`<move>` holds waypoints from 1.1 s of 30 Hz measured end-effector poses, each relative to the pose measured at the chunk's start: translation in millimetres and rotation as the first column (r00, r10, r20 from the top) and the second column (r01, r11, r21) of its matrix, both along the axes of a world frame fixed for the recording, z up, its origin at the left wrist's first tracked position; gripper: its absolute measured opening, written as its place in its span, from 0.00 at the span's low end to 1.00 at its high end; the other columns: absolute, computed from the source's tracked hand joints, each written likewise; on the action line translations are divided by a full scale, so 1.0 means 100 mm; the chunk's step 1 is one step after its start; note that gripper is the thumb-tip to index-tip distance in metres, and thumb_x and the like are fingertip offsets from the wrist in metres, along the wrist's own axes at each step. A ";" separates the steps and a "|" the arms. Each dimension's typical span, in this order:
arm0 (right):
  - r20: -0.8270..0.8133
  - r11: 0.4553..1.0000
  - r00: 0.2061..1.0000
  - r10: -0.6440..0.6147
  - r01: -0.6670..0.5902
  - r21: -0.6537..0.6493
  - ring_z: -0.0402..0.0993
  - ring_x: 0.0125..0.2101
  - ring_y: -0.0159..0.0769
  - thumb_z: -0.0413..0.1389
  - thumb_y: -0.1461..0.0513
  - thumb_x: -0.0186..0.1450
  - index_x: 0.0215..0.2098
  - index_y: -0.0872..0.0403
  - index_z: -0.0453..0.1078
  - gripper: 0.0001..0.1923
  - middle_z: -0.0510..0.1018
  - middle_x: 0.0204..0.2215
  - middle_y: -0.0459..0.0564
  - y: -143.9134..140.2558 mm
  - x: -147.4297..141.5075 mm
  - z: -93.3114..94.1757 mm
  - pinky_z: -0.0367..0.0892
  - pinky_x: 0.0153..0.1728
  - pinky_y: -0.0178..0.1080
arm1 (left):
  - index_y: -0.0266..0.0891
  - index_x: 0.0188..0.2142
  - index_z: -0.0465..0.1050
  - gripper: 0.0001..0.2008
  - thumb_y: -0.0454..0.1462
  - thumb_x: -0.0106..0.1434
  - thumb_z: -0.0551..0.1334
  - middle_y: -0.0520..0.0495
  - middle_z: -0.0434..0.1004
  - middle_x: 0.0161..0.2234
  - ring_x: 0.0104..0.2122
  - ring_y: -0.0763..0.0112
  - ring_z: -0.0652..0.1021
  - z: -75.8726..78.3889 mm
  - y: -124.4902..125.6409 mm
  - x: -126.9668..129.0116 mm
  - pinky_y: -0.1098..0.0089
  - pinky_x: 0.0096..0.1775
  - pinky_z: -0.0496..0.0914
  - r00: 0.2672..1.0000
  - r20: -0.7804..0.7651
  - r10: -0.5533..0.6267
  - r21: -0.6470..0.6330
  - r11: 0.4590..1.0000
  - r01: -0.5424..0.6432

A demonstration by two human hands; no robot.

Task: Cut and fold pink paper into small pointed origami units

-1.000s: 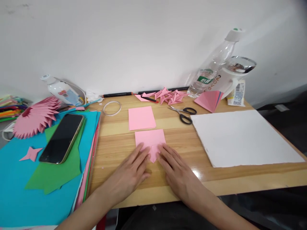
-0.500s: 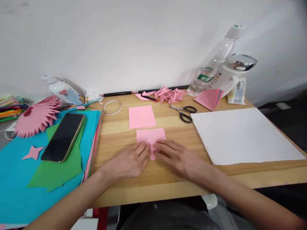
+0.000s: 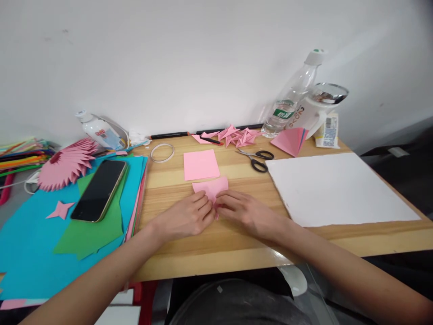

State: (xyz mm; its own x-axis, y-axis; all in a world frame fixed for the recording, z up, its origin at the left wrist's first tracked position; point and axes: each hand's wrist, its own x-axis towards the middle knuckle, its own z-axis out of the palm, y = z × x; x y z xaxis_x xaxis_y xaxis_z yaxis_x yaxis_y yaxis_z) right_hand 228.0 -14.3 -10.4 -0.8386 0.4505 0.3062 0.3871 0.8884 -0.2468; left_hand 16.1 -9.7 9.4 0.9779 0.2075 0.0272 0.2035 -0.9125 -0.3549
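A partly folded pink paper point(image 3: 212, 187) lies on the wooden table point(image 3: 237, 243) in front of me. My left hand point(image 3: 187, 216) and my right hand point(image 3: 241, 212) meet at its near edge, and their fingertips pinch the paper's lower folds. The near half of the paper is hidden under my fingers. Just behind it lies a flat pink paper square point(image 3: 200, 164), untouched.
Black-handled scissors point(image 3: 257, 159) and a heap of folded pink pieces point(image 3: 237, 135) lie further back. A white board point(image 3: 334, 187) covers the right side. On the left, a phone point(image 3: 100, 189) rests on green and blue sheets point(image 3: 40, 243). Bottles point(image 3: 292, 97) stand by the wall.
Both hands have slid inward and closed on the paper's near edge. The paper's visible part has become smaller as the fingers gathered the folds. The camera has shifted slightly.
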 end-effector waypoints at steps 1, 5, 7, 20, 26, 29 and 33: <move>-0.005 1.000 1.000 -0.001 0.001 -0.003 0.67 0.41 0.37 0.42 0.67 0.70 0.39 0.60 0.70 0.14 0.73 0.37 0.56 0.00 0.00 0.01 0.69 0.42 0.42 | 0.32 0.43 0.72 0.14 0.29 0.67 0.48 0.39 0.79 0.40 0.41 0.64 0.77 0.00 0.00 0.00 0.61 0.49 0.68 1.000 0.004 0.004 -0.001 1.000 -0.004; -0.016 1.000 1.000 -0.001 0.002 0.030 0.67 0.46 0.40 0.44 0.67 0.69 0.42 0.61 0.70 0.12 0.74 0.39 0.58 -0.06 0.04 -0.01 0.68 0.45 0.44 | 0.30 0.48 0.69 0.14 0.28 0.66 0.50 0.36 0.77 0.45 0.47 0.62 0.75 -0.05 -0.06 -0.07 0.60 0.52 0.65 0.998 0.024 0.061 -0.052 0.997 -0.060; -0.009 0.997 1.000 -0.022 0.022 0.070 0.64 0.51 0.44 0.46 0.68 0.68 0.45 0.61 0.70 0.12 0.74 0.42 0.58 -0.11 0.07 -0.05 0.65 0.50 0.49 | 0.31 0.52 0.66 0.17 0.28 0.65 0.50 0.36 0.74 0.50 0.52 0.63 0.71 -0.09 -0.11 -0.12 0.60 0.55 0.62 0.992 0.024 0.127 -0.129 0.984 -0.123; 0.007 0.992 0.992 -0.129 0.129 0.004 0.48 0.63 0.47 0.47 0.72 0.65 0.55 0.59 0.63 0.20 0.67 0.53 0.65 -0.25 0.17 -0.23 0.61 0.55 0.55 | 0.29 0.59 0.57 0.24 0.24 0.63 0.47 0.32 0.55 0.62 0.64 0.58 0.49 -0.26 -0.31 -0.18 0.58 0.57 0.62 0.907 0.044 0.418 -0.366 0.852 -0.375; 0.006 0.991 0.991 -0.130 0.131 -0.022 0.47 0.63 0.46 0.45 0.75 0.64 0.55 0.59 0.62 0.22 0.67 0.54 0.64 -0.28 0.15 -0.17 0.60 0.56 0.56 | 0.29 0.57 0.61 0.25 0.23 0.61 0.46 0.38 0.62 0.59 0.64 0.54 0.47 -0.26 -0.35 -0.18 0.56 0.58 0.60 0.932 0.027 0.361 -0.307 0.891 -0.335; 0.013 0.991 0.991 -0.135 0.135 -0.024 0.47 0.63 0.47 0.45 0.75 0.63 0.53 0.60 0.63 0.22 0.66 0.54 0.64 -0.28 0.14 -0.17 0.58 0.56 0.56 | 0.31 0.57 0.62 0.24 0.24 0.62 0.47 0.39 0.61 0.60 0.64 0.56 0.47 -0.26 -0.37 -0.16 0.56 0.59 0.59 0.934 0.028 0.356 -0.284 0.899 -0.334; 0.010 0.989 0.990 -0.143 0.143 -0.019 0.47 0.63 0.49 0.46 0.75 0.63 0.52 0.60 0.65 0.21 0.66 0.54 0.64 -0.27 0.14 -0.18 0.58 0.56 0.56 | 0.31 0.56 0.63 0.23 0.25 0.62 0.48 0.41 0.60 0.61 0.64 0.57 0.46 -0.25 -0.38 -0.15 0.57 0.60 0.58 0.935 0.030 0.353 -0.274 0.903 -0.332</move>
State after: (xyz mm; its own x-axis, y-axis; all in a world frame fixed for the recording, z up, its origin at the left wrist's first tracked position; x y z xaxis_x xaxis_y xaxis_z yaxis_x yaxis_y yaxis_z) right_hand 241.9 -41.6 -28.0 -0.7676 0.5719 0.2892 0.5122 0.8187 -0.2595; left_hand 0.8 -47.9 -16.0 0.8421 0.5393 -0.0016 0.5372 -0.8392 -0.0848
